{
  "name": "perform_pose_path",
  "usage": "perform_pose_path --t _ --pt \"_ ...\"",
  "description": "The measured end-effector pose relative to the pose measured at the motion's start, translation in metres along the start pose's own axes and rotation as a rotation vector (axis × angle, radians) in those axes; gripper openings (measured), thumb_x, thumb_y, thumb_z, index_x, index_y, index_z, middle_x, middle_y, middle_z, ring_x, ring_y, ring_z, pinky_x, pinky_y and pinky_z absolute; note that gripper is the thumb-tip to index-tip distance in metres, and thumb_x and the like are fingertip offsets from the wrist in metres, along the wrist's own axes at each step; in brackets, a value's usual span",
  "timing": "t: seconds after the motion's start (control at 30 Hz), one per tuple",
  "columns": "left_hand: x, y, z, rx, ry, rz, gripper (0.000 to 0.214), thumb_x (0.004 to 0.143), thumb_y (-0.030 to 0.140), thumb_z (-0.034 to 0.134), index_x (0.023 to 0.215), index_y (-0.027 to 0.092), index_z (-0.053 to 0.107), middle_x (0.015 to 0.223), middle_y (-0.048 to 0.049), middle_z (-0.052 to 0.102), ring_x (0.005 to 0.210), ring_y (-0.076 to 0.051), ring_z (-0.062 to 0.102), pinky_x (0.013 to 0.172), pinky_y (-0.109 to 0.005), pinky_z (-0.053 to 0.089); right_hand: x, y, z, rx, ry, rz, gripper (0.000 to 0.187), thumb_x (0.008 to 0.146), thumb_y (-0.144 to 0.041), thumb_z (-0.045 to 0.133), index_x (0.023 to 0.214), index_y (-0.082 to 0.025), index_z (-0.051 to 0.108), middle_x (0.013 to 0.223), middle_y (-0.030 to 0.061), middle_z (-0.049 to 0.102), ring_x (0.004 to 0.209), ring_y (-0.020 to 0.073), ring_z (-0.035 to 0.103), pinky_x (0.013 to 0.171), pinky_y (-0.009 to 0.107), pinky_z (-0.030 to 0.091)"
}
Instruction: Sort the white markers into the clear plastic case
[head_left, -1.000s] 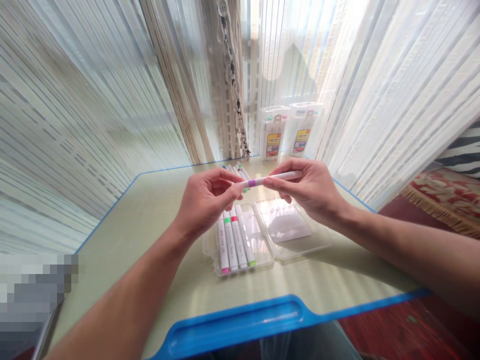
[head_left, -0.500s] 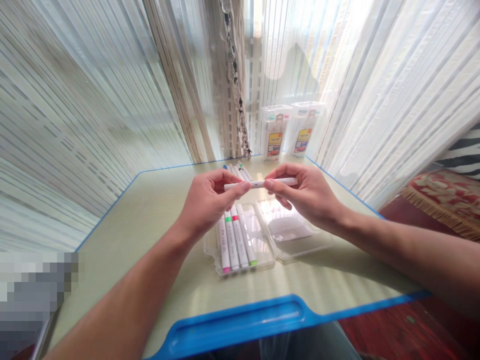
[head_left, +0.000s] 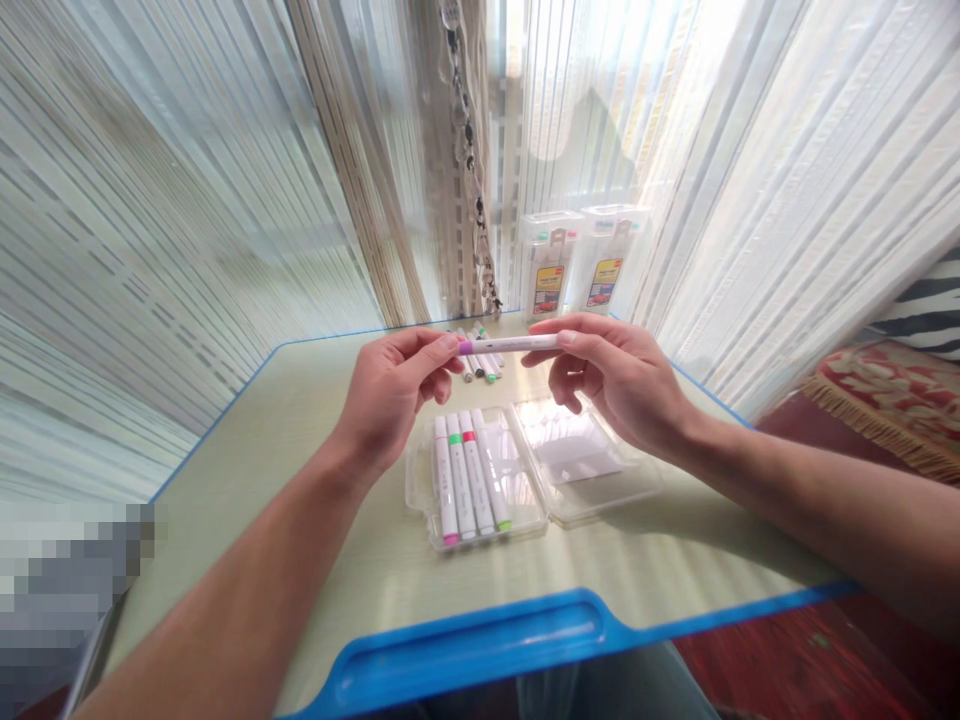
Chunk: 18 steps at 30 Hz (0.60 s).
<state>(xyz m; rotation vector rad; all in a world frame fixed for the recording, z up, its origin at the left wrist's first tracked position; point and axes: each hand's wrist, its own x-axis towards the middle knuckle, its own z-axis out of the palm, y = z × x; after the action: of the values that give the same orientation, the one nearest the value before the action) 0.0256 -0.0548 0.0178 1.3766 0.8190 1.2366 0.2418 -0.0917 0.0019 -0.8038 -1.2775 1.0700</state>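
Observation:
A white marker (head_left: 517,345) with a purple band is held level above the table. My left hand (head_left: 397,395) pinches its purple end between thumb and fingers. The other end is gripped by my right hand (head_left: 619,375), thumb on top and lower fingers curled. Beneath them lies an open clear plastic case (head_left: 525,497). Its left half holds several white markers (head_left: 466,480) side by side, with pink, green and red colour marks. In its right half is a white paper insert (head_left: 577,458).
More markers (head_left: 480,368) lie in a group behind the hands, partly hidden. Two clear boxes with yellow labels (head_left: 549,285) stand at the table's back edge. The table (head_left: 247,450) has a blue rim with a pen groove (head_left: 480,645) in front. String curtains (head_left: 187,180) surround it.
Both hands have risen slightly and moved apart along the marker. Its purple band now shows at the left. More of the loose markers behind has come into view.

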Motion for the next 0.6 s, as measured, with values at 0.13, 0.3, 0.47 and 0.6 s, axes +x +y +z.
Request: perform_pose_path --t 0.13,0.3,0.47,0.6 --pt "0.0012 0.0004 -0.0013 -0.060 0.009 -0.021 0.015 0.080 0.020 0.070 0.084 0.008 0.077 0.068 -0.0077 0.070 0.049 -0.009 0.053 0.049 -0.023 0.040 -0.0002 -0.0006 -0.0006 0.028 -0.010 -0.002 0.020 0.092 -0.020 0.055 0.099 -0.013 0.072 0.084 0.0091 0.077 0.046 0.0123 0.060 0.039 0.026 0.041" --pt "0.0024 0.0002 -0.0030 -0.137 0.006 -0.033 0.020 0.083 0.021 0.063 0.087 0.008 0.077 0.068 -0.0093 0.070 0.049 -0.011 0.055 0.049 -0.024 0.041 0.0001 -0.0001 -0.0013 0.020 -0.031 -0.014 0.020 0.092 -0.021 0.054 0.101 -0.014 0.070 0.086 0.0092 0.078 0.044 0.0122 0.061 0.039 0.026 0.041" --pt "0.0039 -0.0005 -0.0041 -0.162 0.030 -0.015 0.019 0.083 0.020 0.062 0.086 0.007 0.076 0.068 -0.0101 0.071 0.049 -0.011 0.055 0.047 -0.023 0.041 0.0002 0.0002 -0.0004 -0.016 -0.027 -0.076 0.015 0.092 -0.024 0.061 0.100 -0.014 0.068 0.083 0.0072 0.077 0.044 0.0113 0.060 0.037 0.025 0.042" --pt "0.0046 -0.0012 -0.0054 -0.135 0.042 -0.001 0.019 0.083 0.021 0.063 0.085 0.008 0.076 0.067 -0.0097 0.070 0.050 -0.011 0.055 0.047 -0.023 0.041 -0.0013 -0.0004 0.0011 -0.117 -0.039 -0.162 0.020 0.088 -0.028 0.073 0.102 -0.015 0.068 0.082 0.0046 0.076 0.044 0.0097 0.059 0.037 0.025 0.044"
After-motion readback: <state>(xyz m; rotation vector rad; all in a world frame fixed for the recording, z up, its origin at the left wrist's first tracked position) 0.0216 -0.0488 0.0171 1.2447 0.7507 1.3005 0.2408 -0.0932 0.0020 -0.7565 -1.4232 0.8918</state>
